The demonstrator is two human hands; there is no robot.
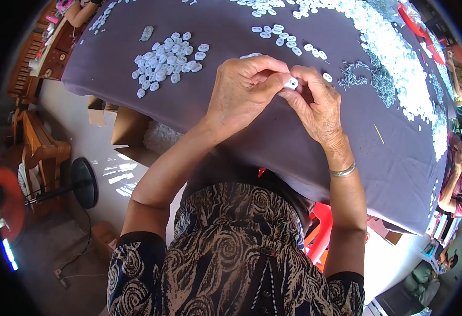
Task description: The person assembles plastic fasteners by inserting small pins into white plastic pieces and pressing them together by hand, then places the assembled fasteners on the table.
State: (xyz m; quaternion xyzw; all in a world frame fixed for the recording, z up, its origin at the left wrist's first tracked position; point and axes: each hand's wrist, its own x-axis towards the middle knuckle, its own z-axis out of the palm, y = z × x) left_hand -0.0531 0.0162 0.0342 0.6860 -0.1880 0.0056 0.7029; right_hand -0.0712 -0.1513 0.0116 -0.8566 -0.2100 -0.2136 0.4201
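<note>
Small white plastic piece [292, 82] sits pinched between both hands above the grey-covered counter [294, 137]; I see left hand [244, 92] fingers and right hand [318, 105] fingers closed on it. Open cardboard box [136, 134] below holds white bits.

A matt grey-purple cloth is covering the tabletop [273, 131] and is looking soft, with gentle folds at its edge. The small white piece [292, 82] between the fingers [281, 80] is looking like smooth, slightly glossy plastic, as are the white pieces in the pile [166, 59]. The thin pins [370, 79] are shining like metal. The bracelet [342, 170] is gleaming like polished metal. The box [130, 129] is showing matt brown cardboard.
</note>
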